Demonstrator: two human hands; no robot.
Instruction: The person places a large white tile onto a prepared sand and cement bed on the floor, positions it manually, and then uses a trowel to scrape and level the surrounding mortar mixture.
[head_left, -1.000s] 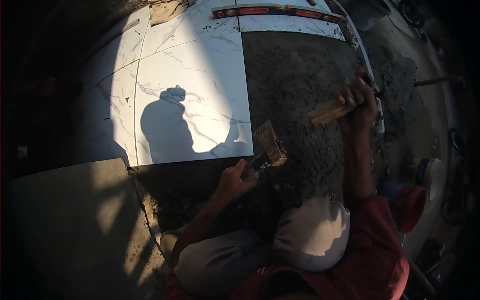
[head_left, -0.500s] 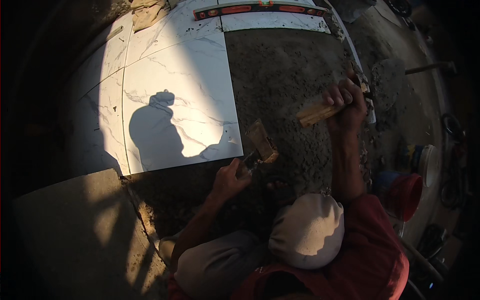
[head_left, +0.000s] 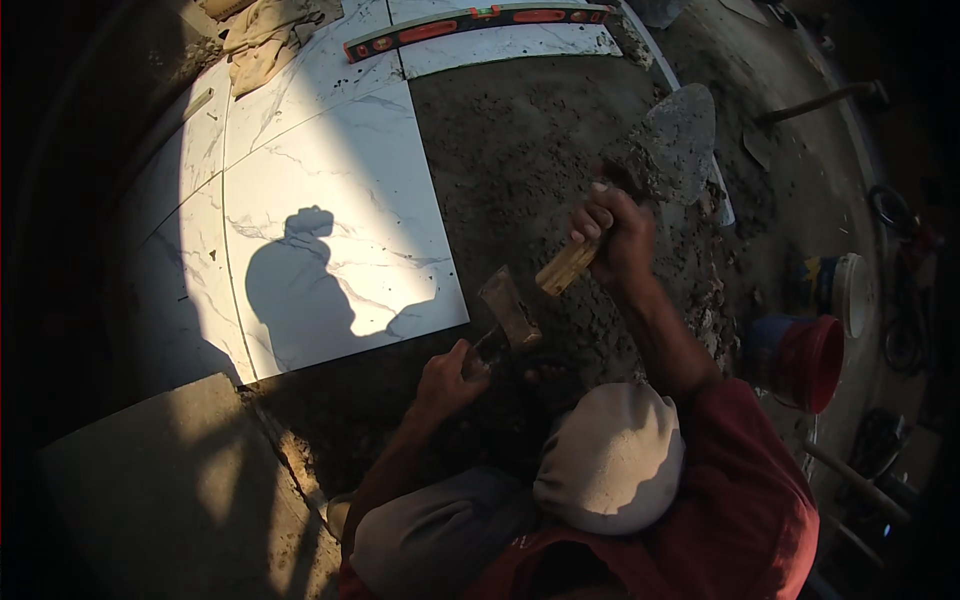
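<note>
At the right-hand edge of the dark, rough-surfaced mortar bed [head_left: 510, 130], a grey, leaf-shaped, metal-looking trowel [head_left: 682, 145] with a pale wooden handle is hanging across a long, narrow white strip [head_left: 728, 207]; the view is not showing whether its blade is touching anything. Its grip, the right hand [head_left: 622, 235], is curling firmly around the wood, with the blade pointing to one o'clock and the butt to eight. Compared with half a second ago, the blade is sitting farther toward nine o'clock, and the right hand is drawing closer to the left; in my judgement, this is bringing the trowel back within working reach of the mortar.

At eight o'clock from that fist, the left hand [head_left: 445, 385] is pinching the dark handle of a short tool with a brownish, flat-sided head [head_left: 512, 310], and this hold is staying much the same.

Toward eleven o'clock from the left hand, a large white tile veined with grey [head_left: 370, 200] is lying with a person's shadow across it. Beyond, near twelve, a long black-and-orange spirit level [head_left: 430, 30] is resting on farther tiles. At four from the right hand, a blue-and-red bucket [head_left: 822, 365] is standing.
</note>
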